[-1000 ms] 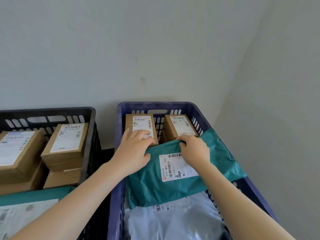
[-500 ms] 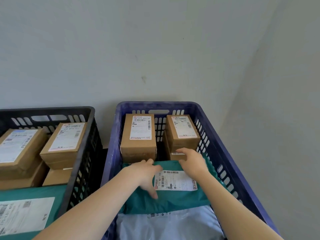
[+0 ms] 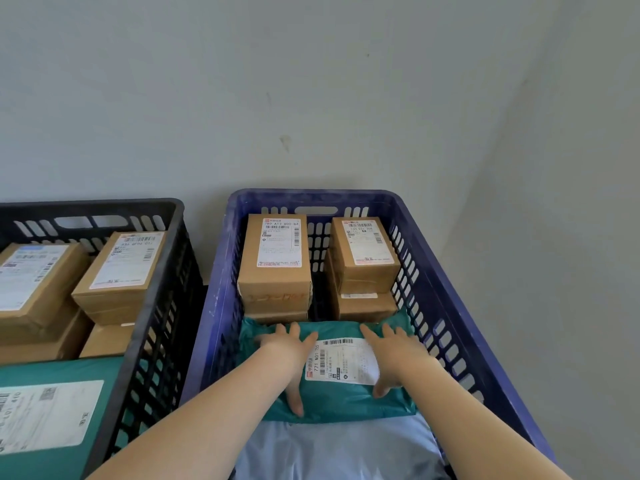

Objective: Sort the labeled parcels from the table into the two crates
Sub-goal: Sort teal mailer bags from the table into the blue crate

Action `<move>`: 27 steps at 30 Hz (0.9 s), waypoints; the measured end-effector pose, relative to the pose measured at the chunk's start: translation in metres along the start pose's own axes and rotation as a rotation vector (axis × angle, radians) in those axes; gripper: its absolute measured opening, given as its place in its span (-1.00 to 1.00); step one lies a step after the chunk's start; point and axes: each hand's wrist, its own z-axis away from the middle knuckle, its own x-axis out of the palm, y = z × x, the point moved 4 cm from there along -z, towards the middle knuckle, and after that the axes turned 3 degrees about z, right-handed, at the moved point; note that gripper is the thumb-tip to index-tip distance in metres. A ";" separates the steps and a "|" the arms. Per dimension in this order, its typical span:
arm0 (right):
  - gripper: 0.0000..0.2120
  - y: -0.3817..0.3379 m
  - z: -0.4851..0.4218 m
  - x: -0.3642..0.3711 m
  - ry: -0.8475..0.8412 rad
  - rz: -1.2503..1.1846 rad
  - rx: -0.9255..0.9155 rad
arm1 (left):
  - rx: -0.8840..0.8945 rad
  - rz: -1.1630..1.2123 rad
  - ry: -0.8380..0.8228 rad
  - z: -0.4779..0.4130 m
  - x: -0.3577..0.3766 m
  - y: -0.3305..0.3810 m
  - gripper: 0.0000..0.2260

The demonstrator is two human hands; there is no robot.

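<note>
Head view: left hand [image 3: 287, 351] and right hand [image 3: 398, 353] both lie flat on the teal plastic mailer bag [image 3: 346, 401] with the white barcode label [image 3: 341, 362]. Fingers are straight and spread, palms down, pressing only, with nothing gripped. Left hand sits left of the label, right hand at the label's right edge. The mailer lies mid-way inside the blue slotted plastic crate [image 3: 433, 299], on top of a pale grey poly bag [image 3: 332, 448]. Its far edge is against two stacks of brown cardboard boxes [image 3: 275, 282]. The black slotted crate [image 3: 166, 271] on the left holds labelled cardboard cartons [image 3: 121, 292] and a second teal mailer [image 3: 52, 372].
</note>
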 end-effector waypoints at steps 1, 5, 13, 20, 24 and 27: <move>0.10 -0.002 -0.002 0.003 -0.001 0.011 0.000 | -0.004 -0.019 0.004 -0.001 0.002 0.001 0.17; 0.08 -0.006 -0.010 0.013 -0.010 0.014 0.009 | -0.029 0.019 -0.031 -0.008 0.009 -0.004 0.18; -0.04 -0.012 -0.015 0.015 -0.015 0.044 0.067 | -0.102 0.093 -0.085 -0.017 0.017 -0.010 0.22; 0.04 -0.027 -0.002 -0.010 0.055 0.107 0.030 | -0.195 0.059 -0.081 -0.020 0.015 -0.007 0.26; 0.20 -0.029 -0.009 0.011 -0.073 0.153 0.017 | -0.196 0.082 -0.088 -0.022 0.016 -0.008 0.26; 0.25 -0.023 -0.014 0.017 -0.103 0.115 0.058 | -0.191 0.101 -0.101 -0.022 0.017 -0.008 0.26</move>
